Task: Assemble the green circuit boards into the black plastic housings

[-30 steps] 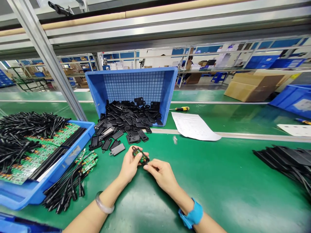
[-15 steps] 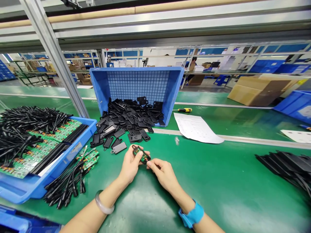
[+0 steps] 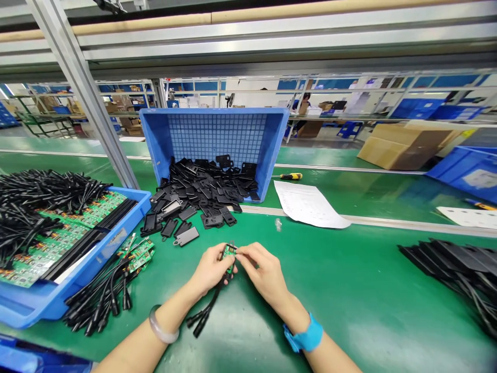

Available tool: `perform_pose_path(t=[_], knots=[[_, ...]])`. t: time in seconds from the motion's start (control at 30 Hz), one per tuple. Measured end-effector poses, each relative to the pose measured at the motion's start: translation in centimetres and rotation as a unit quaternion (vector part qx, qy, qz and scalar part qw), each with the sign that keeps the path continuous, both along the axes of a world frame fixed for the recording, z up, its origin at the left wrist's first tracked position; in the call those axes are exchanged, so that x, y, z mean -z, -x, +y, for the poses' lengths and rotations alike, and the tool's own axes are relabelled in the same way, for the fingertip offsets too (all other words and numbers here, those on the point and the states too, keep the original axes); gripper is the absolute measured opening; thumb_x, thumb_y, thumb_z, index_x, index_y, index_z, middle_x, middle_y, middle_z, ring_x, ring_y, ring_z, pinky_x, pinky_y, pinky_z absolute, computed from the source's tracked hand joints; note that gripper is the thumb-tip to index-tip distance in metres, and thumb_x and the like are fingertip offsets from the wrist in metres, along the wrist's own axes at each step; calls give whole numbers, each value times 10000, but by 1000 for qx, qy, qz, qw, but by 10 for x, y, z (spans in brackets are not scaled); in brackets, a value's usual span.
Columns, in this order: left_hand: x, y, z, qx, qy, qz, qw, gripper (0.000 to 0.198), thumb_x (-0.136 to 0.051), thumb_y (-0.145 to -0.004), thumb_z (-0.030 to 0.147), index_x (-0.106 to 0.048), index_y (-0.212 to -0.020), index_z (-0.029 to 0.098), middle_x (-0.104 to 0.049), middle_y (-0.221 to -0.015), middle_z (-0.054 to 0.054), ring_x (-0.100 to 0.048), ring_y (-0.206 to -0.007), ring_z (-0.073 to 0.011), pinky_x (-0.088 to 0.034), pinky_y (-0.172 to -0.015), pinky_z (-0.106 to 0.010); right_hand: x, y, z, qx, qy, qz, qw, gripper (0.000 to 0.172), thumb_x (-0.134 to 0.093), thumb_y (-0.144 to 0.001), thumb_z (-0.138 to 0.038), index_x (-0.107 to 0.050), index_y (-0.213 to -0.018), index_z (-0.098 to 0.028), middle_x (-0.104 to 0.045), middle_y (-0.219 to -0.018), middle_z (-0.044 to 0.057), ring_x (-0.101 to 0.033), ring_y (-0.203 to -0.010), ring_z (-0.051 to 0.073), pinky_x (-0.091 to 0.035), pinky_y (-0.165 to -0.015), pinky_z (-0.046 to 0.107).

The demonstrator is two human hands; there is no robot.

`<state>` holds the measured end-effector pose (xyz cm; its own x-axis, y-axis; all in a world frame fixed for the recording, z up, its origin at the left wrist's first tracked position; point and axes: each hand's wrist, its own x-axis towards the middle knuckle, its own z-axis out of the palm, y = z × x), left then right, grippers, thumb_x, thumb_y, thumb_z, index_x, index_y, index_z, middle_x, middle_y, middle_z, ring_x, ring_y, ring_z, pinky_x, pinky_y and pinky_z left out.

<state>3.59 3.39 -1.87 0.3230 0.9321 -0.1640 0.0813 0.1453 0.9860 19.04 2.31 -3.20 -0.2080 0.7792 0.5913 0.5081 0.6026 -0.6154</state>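
Observation:
My left hand [image 3: 212, 268] is closed around a small green circuit board [image 3: 229, 252] that appears to sit in a black plastic case, its thumb pressed across the face. Two black cables with plug ends [image 3: 202, 320] hang from the board toward me. My right hand [image 3: 264, 267] has thumb and index finger pinched at the board's right edge; the fingertips cover whatever small part they grip. Beyond the hands, black plastic case pieces [image 3: 209, 186] spill out of a tipped blue crate [image 3: 277, 150]. A grey-faced case piece [image 3: 187, 236] lies nearest.
At left, a blue tray [image 3: 128, 220] holds boards with black cables; a loose bundle of cabled boards [image 3: 112, 290] lies beside it. A paper sheet [image 3: 310, 204], a screwdriver [image 3: 291, 176] and a clear plastic bit [image 3: 278, 224] are ahead. Black cabled units [image 3: 454, 274] lie at right.
The held board has been turned more upright, and its black cables now hang below my left hand. My right hand has moved up to the board's upper right edge.

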Motion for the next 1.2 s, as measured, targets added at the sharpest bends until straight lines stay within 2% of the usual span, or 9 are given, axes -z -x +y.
perform_pose_path(t=[0.1,0.2,0.47,0.63,1.2], knots=[[6,-2,-2,34,-45,57,997,187,-515,-779,332,-559,-866,172,-584,-609,16,-497,-428,-89,-396,-363,-163,2,-3,2,3,-79,-76,994,265,-414,-981,-282,-662,-955,-193,-588,-803,53,-553,-719,167,-434,-642,262],[9,-1,-2,48,-82,113,989,151,-469,-797,301,-554,-827,178,-593,-606,23,-483,-402,-83,-390,-359,-163,3,-4,4,15,-117,-125,985,287,-400,-989,-273,-669,-935,-189,-580,-774,52,-543,-692,165,-423,-611,263],[9,0,-2,57,-110,173,977,123,-435,-792,263,-533,-783,189,-607,-588,34,-480,-406,-92,-366,-393,-180,5,-5,5,-6,-103,-122,987,304,-409,-988,-277,-654,-841,-174,-627,-757,56,-557,-715,179,-445,-651,287],[10,0,-2,54,-133,191,971,128,-428,-791,250,-536,-763,188,-617,-585,35,-498,-436,-94,-372,-461,-191,5,-5,6,-3,-124,-128,984,294,-416,-987,-281,-670,-881,-179,-642,-764,60,-558,-700,179,-443,-628,289],[12,1,-1,55,-114,194,973,128,-416,-760,236,-537,-763,193,-617,-583,40,-506,-442,-102,-383,-474,-200,8,-4,7,-10,-124,-117,985,276,-439,-979,-279,-669,-864,-181,-650,-752,53,-569,-691,176,-452,-626,292]])
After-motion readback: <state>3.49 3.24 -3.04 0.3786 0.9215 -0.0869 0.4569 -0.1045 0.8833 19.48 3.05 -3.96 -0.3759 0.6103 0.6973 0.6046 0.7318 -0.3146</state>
